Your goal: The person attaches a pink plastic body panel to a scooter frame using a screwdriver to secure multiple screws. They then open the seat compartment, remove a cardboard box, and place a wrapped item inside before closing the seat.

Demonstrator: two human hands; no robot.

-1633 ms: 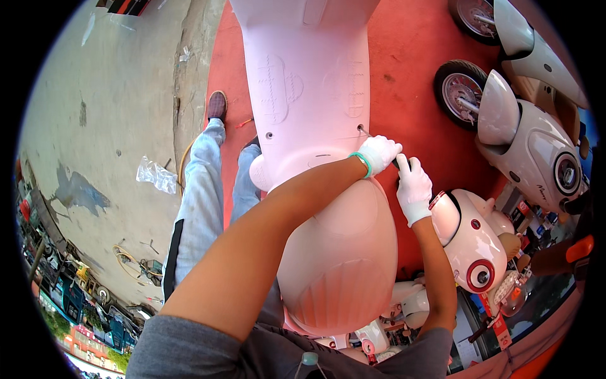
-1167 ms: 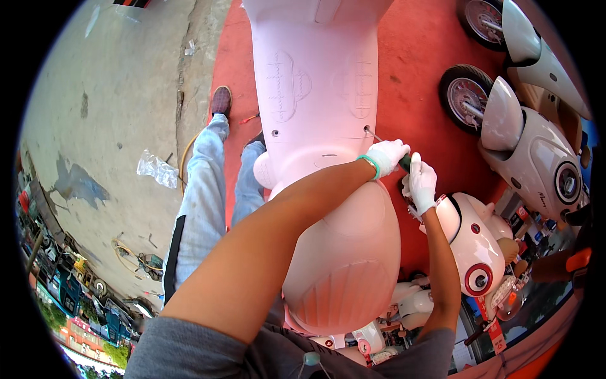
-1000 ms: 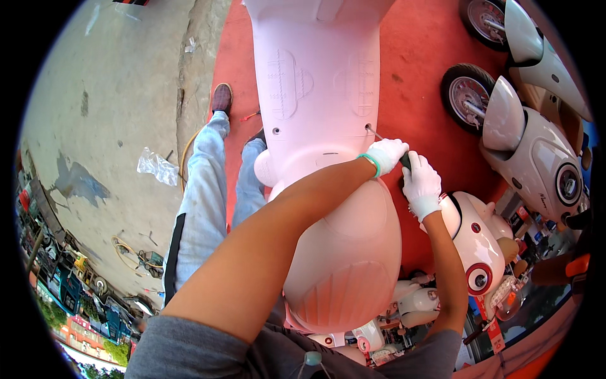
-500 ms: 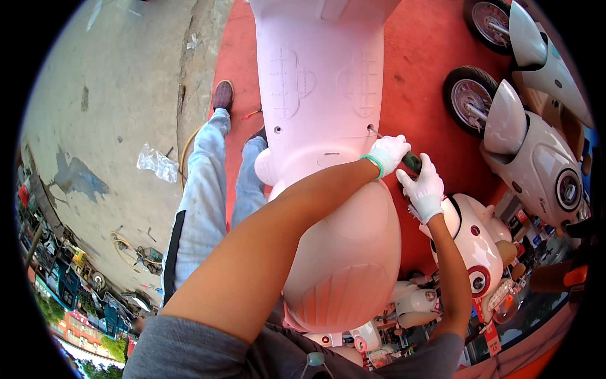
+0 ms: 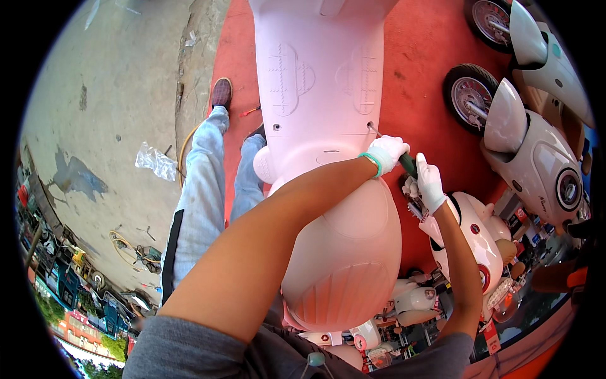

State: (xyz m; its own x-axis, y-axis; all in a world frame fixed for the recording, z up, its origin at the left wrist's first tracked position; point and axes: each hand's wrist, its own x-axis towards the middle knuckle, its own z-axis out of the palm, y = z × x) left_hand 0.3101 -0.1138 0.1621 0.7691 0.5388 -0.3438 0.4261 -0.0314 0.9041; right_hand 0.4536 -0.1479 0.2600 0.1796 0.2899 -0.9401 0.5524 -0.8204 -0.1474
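Observation:
A pale pink scooter body (image 5: 319, 82) stands in front of me, its flat footboard at the far end and a rounded seat (image 5: 344, 265) nearer. My left hand (image 5: 387, 153), white-gloved with a green band at the wrist, wraps round the front part of a screwdriver. Its thin shaft slants into the right-hand hole (image 5: 370, 125) of the footboard; the tip is hidden inside. Behind it, my right hand (image 5: 430, 184), also gloved, closes on the dark green handle (image 5: 409, 165). A matching hole (image 5: 276, 127) shows on the footboard's left side.
Other pale scooters (image 5: 530, 158) stand close on the right, one just beyond my right forearm. Red carpet (image 5: 416, 95) lies under the scooter; concrete (image 5: 132, 76) is to the left, with a clear plastic bag (image 5: 156, 162) and a yellow hose (image 5: 123, 247).
My right hand's spread fingers have closed in on the screwdriver handle, which has turned slightly. My left hand stays about where it was, and the shaft is still at the same hole.

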